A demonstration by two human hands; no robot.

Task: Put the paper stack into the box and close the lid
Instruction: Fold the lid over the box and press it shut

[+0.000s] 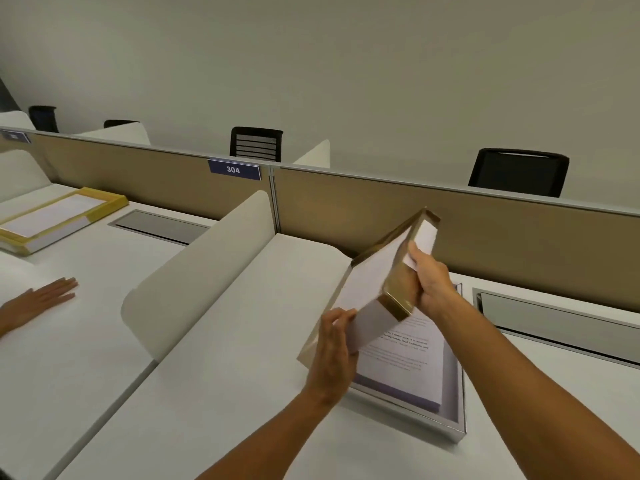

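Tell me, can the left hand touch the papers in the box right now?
Probably not yet. The left hand is busy gripping the tilted lid, which hangs over the paper stack in the box. The right hand holds the lid too.

A: Where are the arms?

B: Both forearms are bare and reach forward from the lower edge of the view, the right one from the lower right corner.

A: And the left hand (332, 355)?

B: It is raised off the tabletop (221, 393), its fingers (341, 315) curled onto the near lower edge of the lid (372, 292).

A: The right hand (431, 280)?

B: It sits higher and further out, wrist bent, clamped on the lid's upper gold rim, with the thumb lying along it. The lid is held tilted between the two hands.
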